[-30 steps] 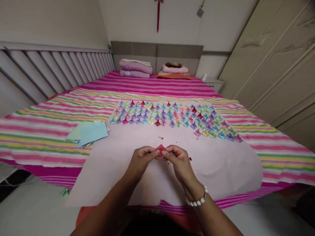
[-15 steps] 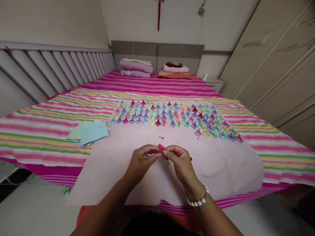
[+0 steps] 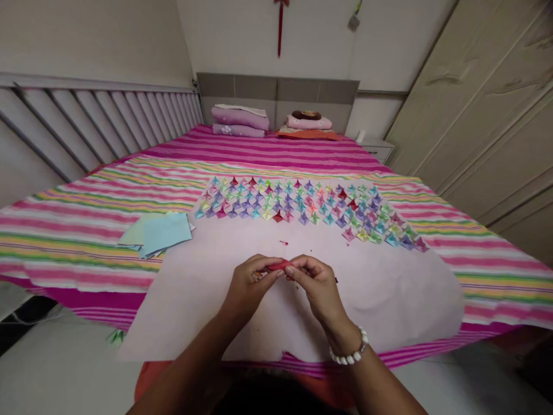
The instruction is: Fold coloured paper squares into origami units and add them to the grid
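My left hand [image 3: 248, 282] and my right hand [image 3: 314, 283] meet above a large pale pink paper sheet [image 3: 389, 294] spread on the bed. Both pinch a small red folded paper piece [image 3: 279, 266] between fingertips and thumbs; most of it is hidden by the fingers. A white bead bracelet [image 3: 349, 353] circles my right wrist. Beyond the hands, several small folded paper stars [image 3: 298, 207] in many colours lie in rows on the sheet.
A stack of light blue and green paper squares [image 3: 158, 232] lies at the left on the striped bedspread [image 3: 64, 219]. Tiny red scraps [image 3: 283, 242] dot the sheet. Folded bedding and pillows [image 3: 242, 120] sit by the headboard. A wardrobe [image 3: 488, 115] stands at right.
The red paper piece stood up as a visible triangle between my fingers; now it is pressed flatter and mostly covered. Both hands stayed in the same place.
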A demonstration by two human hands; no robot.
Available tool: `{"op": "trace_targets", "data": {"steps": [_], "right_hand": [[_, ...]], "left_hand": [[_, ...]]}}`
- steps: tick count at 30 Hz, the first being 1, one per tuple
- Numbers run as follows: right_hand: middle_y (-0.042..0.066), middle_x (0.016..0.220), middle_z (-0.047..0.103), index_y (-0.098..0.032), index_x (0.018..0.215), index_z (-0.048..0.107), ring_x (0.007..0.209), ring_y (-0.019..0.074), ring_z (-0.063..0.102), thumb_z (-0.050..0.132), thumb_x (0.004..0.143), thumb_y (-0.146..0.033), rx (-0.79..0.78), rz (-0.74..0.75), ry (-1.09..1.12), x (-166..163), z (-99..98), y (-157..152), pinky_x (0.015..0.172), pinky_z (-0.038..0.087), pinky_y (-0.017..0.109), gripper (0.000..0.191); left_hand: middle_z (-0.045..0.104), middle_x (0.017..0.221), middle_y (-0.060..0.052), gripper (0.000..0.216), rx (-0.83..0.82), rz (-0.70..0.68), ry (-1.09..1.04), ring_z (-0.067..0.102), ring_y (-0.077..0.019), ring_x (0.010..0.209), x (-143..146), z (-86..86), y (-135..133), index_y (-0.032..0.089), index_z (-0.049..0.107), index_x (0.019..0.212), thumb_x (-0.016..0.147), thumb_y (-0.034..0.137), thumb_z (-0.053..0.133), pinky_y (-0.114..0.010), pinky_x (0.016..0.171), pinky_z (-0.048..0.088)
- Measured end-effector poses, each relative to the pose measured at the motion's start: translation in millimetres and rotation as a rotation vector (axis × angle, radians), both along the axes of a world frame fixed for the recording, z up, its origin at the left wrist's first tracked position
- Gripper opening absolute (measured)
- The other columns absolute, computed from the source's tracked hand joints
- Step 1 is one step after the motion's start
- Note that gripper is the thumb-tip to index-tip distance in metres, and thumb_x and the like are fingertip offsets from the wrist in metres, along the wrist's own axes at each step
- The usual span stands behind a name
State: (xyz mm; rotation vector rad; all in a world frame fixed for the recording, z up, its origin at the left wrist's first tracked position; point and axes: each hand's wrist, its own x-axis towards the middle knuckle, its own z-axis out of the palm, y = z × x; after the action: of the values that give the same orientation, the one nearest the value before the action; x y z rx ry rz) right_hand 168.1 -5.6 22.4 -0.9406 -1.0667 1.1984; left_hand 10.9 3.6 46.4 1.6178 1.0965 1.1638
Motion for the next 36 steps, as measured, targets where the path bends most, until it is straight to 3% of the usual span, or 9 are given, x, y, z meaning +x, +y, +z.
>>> {"op": "trace_targets", "data": {"steps": [4,9,14,18,27,30,36], "right_hand": [[0.000,0.067,0.067,-0.019,0.072,0.072,0.064,0.0127,0.058,0.079,0.070,-0.030,0.026,-0.008,-0.012,-1.5,1.9,-0.6,0.064,0.045,0.026,0.013],[0.000,0.069,0.068,-0.020,0.073,0.070,0.065,0.0131,0.059,0.077,0.072,-0.030,0.023,-0.022,-0.019,-2.2,0.4,-0.4,0.065,0.046,0.027,0.013],[-0.001,0.069,0.067,-0.020,0.075,0.068,0.064,0.0132,0.059,0.083,0.065,-0.031,-0.015,-0.014,0.004,-2.0,-2.1,0.7,0.063,0.047,0.027,0.020],[-0.002,0.071,0.065,-0.022,0.089,0.070,0.064,0.0127,0.056,0.084,0.063,-0.028,0.001,-0.006,0.011,-2.9,-1.7,0.9,0.063,0.046,0.027,0.030],[-0.001,0.078,0.065,-0.024,0.076,0.073,0.073,0.0140,0.058,0.080,0.069,-0.023,0.103,-0.015,-0.004,-7.4,-0.7,-0.1,0.068,0.046,0.027,0.009],[-0.001,0.077,0.065,-0.024,0.073,0.073,0.072,0.0142,0.058,0.077,0.072,-0.021,0.127,-0.019,-0.017,-6.1,-0.8,0.1,0.067,0.045,0.028,0.005],[-0.001,0.072,0.063,-0.022,0.069,0.071,0.068,0.0138,0.056,0.075,0.074,-0.021,0.111,-0.029,-0.013,-2.6,-1.1,0.7,0.065,0.044,0.028,0.006]], "left_hand": [[0.063,0.083,-0.003,0.013,0.052,0.008,0.018,0.063,-0.0160,0.078,-0.3,-4.3,2.9,0.024,0.076,0.088,0.077,0.024,0.069,-0.029,0.073,0.055],[0.063,0.097,-0.005,0.010,0.091,0.010,0.039,0.062,-0.0180,0.091,-0.4,-8.0,5.3,0.022,0.075,0.084,0.078,0.024,0.067,-0.029,0.076,0.053],[0.067,0.083,-0.002,0.011,0.086,-0.029,0.071,0.062,-0.0153,0.077,-0.5,-7.5,2.9,0.020,0.071,0.084,0.084,0.021,0.060,-0.027,0.068,0.050],[0.066,0.084,-0.002,0.011,0.152,-0.013,0.129,0.061,-0.0158,0.078,-0.3,-7.7,2.0,0.021,0.069,0.084,0.084,0.020,0.058,-0.028,0.071,0.050],[0.061,0.081,-0.002,0.010,0.312,0.038,0.224,0.057,-0.0159,0.080,2.6,-12.6,-2.3,0.019,0.063,0.085,0.086,0.016,0.053,-0.029,0.073,0.045],[0.061,0.079,-0.002,0.010,0.248,0.035,0.213,0.057,-0.0158,0.077,3.3,-10.9,-3.5,0.019,0.063,0.082,0.085,0.019,0.054,-0.029,0.071,0.045],[0.067,0.071,-0.001,0.016,-0.144,0.024,-0.006,0.057,-0.0148,0.065,0.5,-5.6,0.8,0.019,0.069,0.075,0.073,0.035,0.070,-0.026,0.060,0.043]]}}
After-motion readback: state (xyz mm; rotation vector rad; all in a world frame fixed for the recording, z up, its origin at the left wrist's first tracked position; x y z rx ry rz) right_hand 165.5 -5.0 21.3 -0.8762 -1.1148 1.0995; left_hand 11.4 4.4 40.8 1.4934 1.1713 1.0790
